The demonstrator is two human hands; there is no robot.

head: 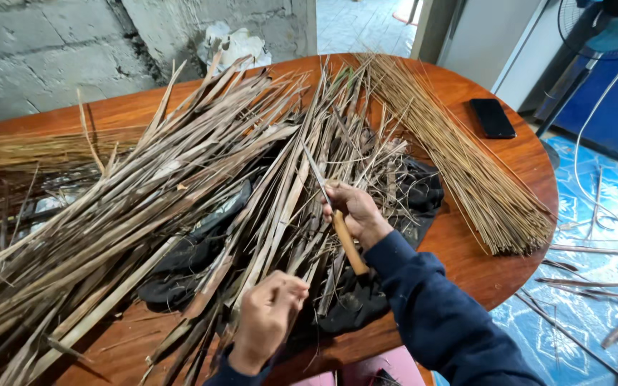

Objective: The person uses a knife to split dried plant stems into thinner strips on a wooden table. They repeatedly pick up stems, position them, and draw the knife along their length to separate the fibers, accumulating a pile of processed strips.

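My right hand [357,211] grips a knife [330,207] by its pale wooden handle, the thin blade pointing up and away over a big heap of dried palm leaf strips [180,186]. Lower down, my left hand [270,318] is closed around the near end of one dry leaf strip [280,221] that runs up toward the blade. Both hands sit over a black cloth [352,304] spread on the round wooden table [481,257]. Dark blue sleeves cover both arms.
A neat bundle of thin stripped leaf ribs [466,164] lies on the table's right side, with a black phone [493,118] beyond it. A fan on a stand [595,43] is at the top right. Loose strips litter the blue patterned floor [595,286]. A grey block wall [44,57] stands behind.
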